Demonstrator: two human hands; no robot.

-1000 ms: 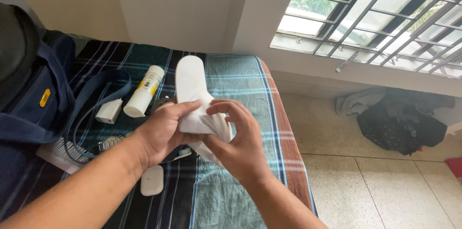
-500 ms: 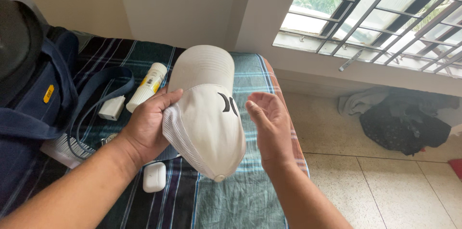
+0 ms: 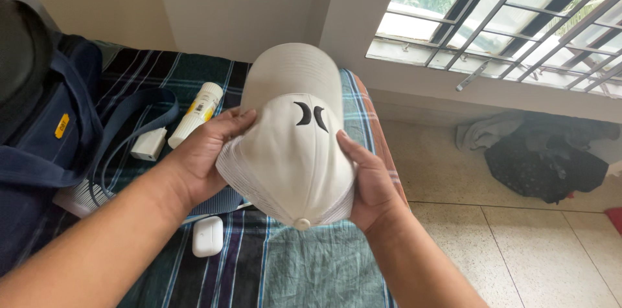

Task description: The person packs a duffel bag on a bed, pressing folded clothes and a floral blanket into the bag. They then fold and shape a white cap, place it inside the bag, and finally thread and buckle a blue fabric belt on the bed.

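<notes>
Bright daylight pours in from the barred window (image 3: 512, 16) at the upper right of the frame, slightly blown out there. The white cap (image 3: 291, 146) at centre is evenly lit and sharp. Soft shadows fall at the left edge, where the dark bag (image 3: 39, 146) loses detail.

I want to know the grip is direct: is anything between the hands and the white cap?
Nothing visible. The left hand and the right hand press straight on the sides of the white cap, held above the plaid bedspread.
</notes>
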